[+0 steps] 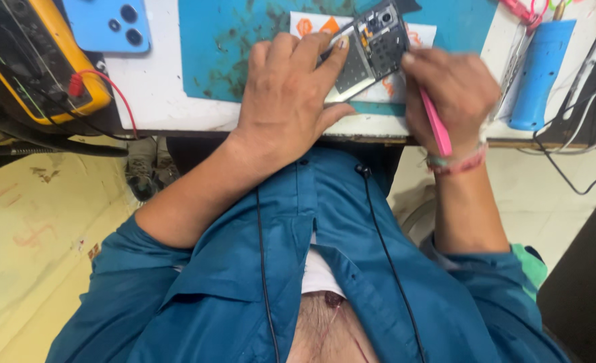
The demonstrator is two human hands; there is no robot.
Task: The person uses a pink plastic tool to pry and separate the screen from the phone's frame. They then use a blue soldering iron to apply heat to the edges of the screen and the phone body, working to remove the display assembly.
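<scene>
An opened phone with its back cover off lies on a teal work mat near the table's front edge. My left hand rests flat over its left side and pins it down with the fingertips. My right hand is closed around a pink tool, whose working end is hidden under my fingers at the phone's right edge. A white paper with orange marks lies under the phone.
A yellow-and-black multimeter with a red lead sits at the left. A blue phone back cover lies beside it. A blue cylindrical device, tweezers and cables lie at the right. The white table edge runs just below my hands.
</scene>
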